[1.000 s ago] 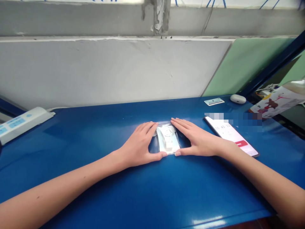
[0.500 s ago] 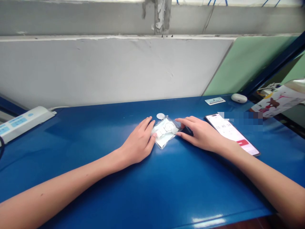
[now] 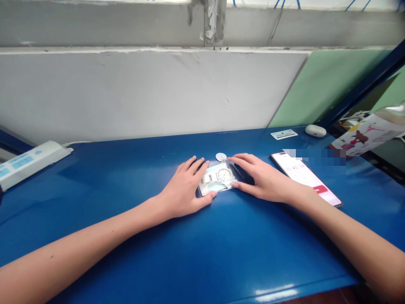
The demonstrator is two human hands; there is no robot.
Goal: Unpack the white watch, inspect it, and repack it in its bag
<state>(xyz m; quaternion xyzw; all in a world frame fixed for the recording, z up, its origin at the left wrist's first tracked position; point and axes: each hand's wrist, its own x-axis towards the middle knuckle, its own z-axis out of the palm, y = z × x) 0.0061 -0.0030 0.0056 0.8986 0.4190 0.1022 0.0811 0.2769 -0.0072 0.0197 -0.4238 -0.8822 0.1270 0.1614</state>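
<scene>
A clear plastic packet (image 3: 217,185) lies flat on the blue table, and a round white dial like a watch face (image 3: 224,175) shows through it. My left hand (image 3: 190,185) rests over the packet's left edge, fingers spread and thumb at the near edge. At the right side is my right hand (image 3: 256,175), its thumb and forefinger apart and touching the packet's edges. Just behind the packet, close to my right fingertips, sits a small round white disc (image 3: 221,157). Neither hand is closed around anything.
On the right lie a phone (image 3: 308,179) with a lit screen, a white card (image 3: 284,134) and a white rounded case (image 3: 315,131). A printed bottle (image 3: 368,133) leans beyond them. A power strip (image 3: 34,162) is at the far left, and a wall (image 3: 152,93) runs behind the table.
The packet has turned from a slanted position to lie nearly square to me, its dial showing more clearly. The disc has shifted slightly right. My left thumb has spread outward along the near edge.
</scene>
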